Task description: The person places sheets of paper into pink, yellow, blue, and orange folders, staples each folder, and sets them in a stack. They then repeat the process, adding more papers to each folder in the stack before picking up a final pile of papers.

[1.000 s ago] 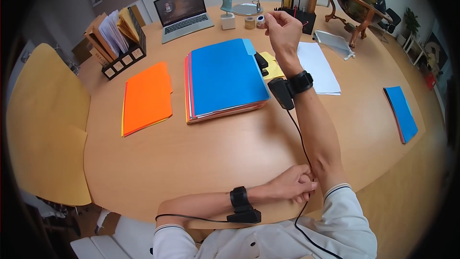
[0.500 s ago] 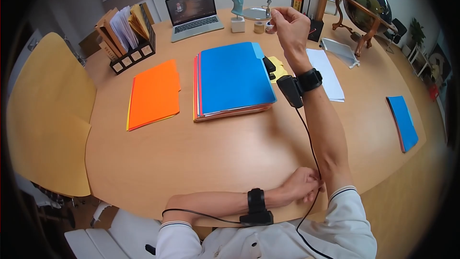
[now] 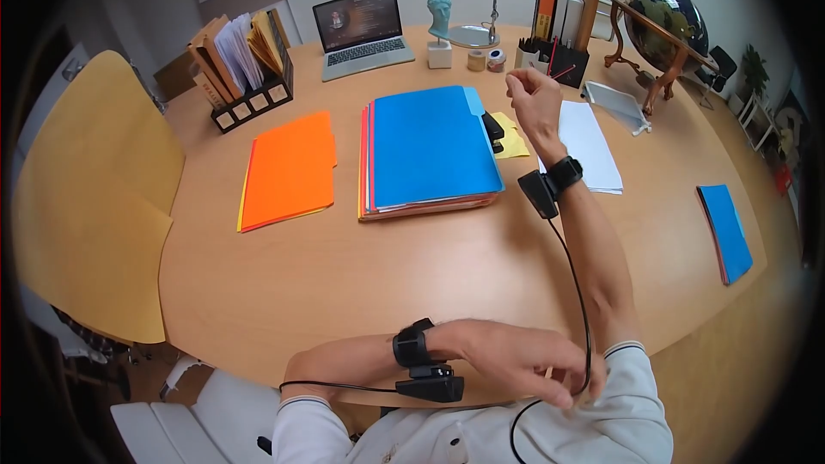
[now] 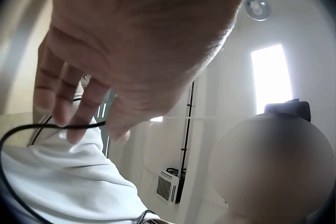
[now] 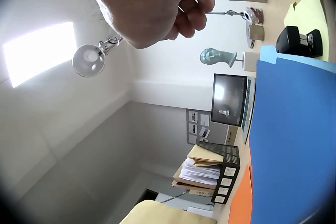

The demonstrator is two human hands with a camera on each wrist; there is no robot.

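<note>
My left hand (image 3: 524, 357) reaches across the front of my body beside my right elbow. Its fingers (image 4: 67, 95) hang relaxed and spread a little, and a thin black cable (image 4: 31, 126) runs across them in the left wrist view. My right hand (image 3: 537, 103) is raised over the back right of the desk, with loosely curled fingers (image 5: 193, 19) and nothing seen in them. Nearest below it are a sheet of white paper (image 3: 589, 142) and yellow paper (image 3: 514, 139) under a black stapler (image 3: 492, 129). Left of these lies a thick stack of folders with a blue folder (image 3: 434, 142) on top.
Orange folders (image 3: 290, 170) lie left of the stack; small blue folders (image 3: 728, 232) are near the right edge. Along the back stand a file holder (image 3: 253, 107), a laptop (image 3: 365, 43), a teal bust (image 3: 438, 17), a pen holder (image 3: 563, 64) and a globe (image 3: 666, 21).
My left hand has moved nearer my body, its fingers loosening and spreading. My right hand has lowered slightly, away from the small jars. The head view has shifted, with the desk things staying put.
</note>
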